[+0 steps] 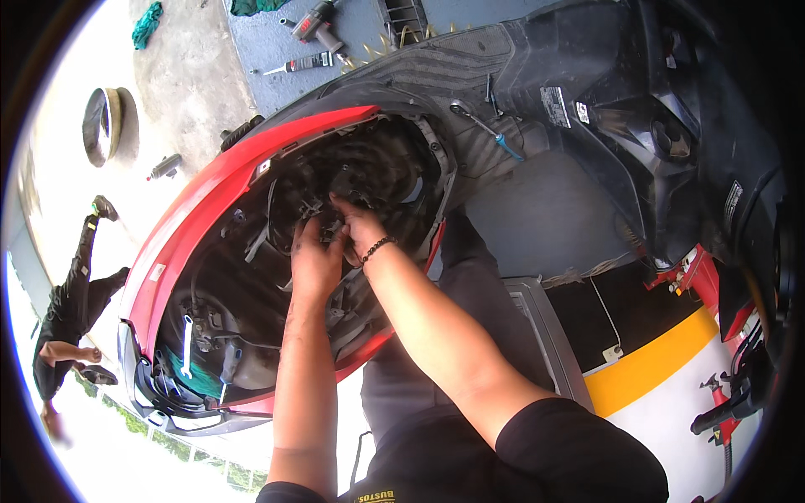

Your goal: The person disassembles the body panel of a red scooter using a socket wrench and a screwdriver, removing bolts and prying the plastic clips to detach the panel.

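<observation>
Both hands reach down into the dark, open body cavity of a scooter, framed by red side panels (210, 193). My left hand (315, 261) has its fingers bent and drawn together at small metal engine parts (312, 205) deep in the opening. Close beside it on the right, my right hand (362, 230), with a dark bead bracelet (377, 248) at the wrist, curls its fingers toward the same spot. The fingertips almost meet; what lies between them is hidden and too dark to name.
In the scooter's tail lie a wrench (186, 345), a screwdriver (231, 362) and a green cloth (198, 381). A ratchet (482, 126) rests on the black footboard. Beyond are an impact wrench (315, 25), a tube (309, 63) and a ring (112, 126). Another person (63, 314) walks at left.
</observation>
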A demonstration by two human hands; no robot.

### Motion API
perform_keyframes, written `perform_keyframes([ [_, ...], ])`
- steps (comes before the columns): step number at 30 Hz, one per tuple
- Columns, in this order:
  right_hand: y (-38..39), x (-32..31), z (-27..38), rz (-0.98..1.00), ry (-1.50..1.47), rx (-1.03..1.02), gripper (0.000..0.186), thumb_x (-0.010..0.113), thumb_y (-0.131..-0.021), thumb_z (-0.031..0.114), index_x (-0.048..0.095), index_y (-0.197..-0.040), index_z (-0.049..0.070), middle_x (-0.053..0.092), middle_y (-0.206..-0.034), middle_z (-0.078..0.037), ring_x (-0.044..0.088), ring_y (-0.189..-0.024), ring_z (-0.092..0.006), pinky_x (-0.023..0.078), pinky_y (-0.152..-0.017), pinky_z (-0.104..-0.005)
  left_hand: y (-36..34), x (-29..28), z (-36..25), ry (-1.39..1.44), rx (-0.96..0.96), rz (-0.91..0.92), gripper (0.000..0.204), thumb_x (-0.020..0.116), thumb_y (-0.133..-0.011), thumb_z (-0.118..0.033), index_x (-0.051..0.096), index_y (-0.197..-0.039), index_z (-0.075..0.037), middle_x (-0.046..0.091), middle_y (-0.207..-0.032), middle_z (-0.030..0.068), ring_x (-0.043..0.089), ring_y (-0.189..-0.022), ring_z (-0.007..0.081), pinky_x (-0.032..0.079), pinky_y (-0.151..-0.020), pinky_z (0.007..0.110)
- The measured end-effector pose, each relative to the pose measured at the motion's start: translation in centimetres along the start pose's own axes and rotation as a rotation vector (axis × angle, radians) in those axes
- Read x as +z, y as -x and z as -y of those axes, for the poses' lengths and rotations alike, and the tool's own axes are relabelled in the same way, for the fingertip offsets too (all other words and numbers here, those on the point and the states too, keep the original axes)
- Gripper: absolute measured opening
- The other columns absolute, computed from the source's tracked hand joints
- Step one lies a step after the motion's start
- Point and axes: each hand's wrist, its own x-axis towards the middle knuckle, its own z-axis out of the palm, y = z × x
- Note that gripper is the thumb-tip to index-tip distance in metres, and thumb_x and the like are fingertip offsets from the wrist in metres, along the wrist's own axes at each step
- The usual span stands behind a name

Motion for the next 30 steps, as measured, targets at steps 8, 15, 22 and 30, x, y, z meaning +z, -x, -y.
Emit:
perform_keyframes([
  [8,-1.4,-2.6,-0.6,0.241,-0.378,-0.058,0.017,0.055,-0.095,0.027,0.06,-0.101,0.011,0.063,-0.094,-0.004,0.057,-0.087,-0.0188,0.045,-0.076,-0.0413,-0.4,0.6,-0.4,0.165,-0.451,-0.106,0.026,0.066,-0.089,-0.019,0.062,-0.102,0.002,0.061,-0.109,0.0266,0.057,-0.103,0.0444,0.047,-0.085,0.047],
  [15,-3.0,-3.3,-0.8,0.146,-0.241,-0.097,0.014,0.056,-0.097,0.02,0.062,-0.103,0.009,0.067,-0.093,-0.005,0.063,-0.087,-0.0207,0.049,-0.078,-0.0371,0.9,1.6,-0.2,-0.18,0.097,0.011,0.039,0.062,-0.092,-0.028,0.051,-0.112,0.003,0.064,-0.082,0.0258,0.062,-0.084,0.049,0.049,-0.078,0.053],
  [22,-2.2,-3.1,-0.4,0.183,-0.337,-0.085,0.018,0.064,-0.093,0.021,0.063,-0.104,0.007,0.069,-0.093,-0.007,0.067,-0.077,-0.0188,0.054,-0.061,-0.0278,0.8,1.4,-0.4,-0.033,-0.109,0.015,0.04,0.058,-0.094,-0.032,0.048,-0.107,0.005,0.064,-0.081,0.03,0.063,-0.084,0.0481,0.05,-0.073,0.053],
  [30,-1.2,-1.6,-0.2,0.277,-0.464,0.001,0.024,0.06,-0.095,0.026,0.062,-0.105,0.004,0.067,-0.091,-0.008,0.062,-0.076,-0.0218,0.052,-0.074,-0.0326,0.6,0.5,-1.5,0.014,-0.345,0.01,0.034,0.061,-0.093,-0.027,0.051,-0.104,0.003,0.066,-0.086,0.0281,0.063,-0.088,0.0477,0.05,-0.072,0.05],
])
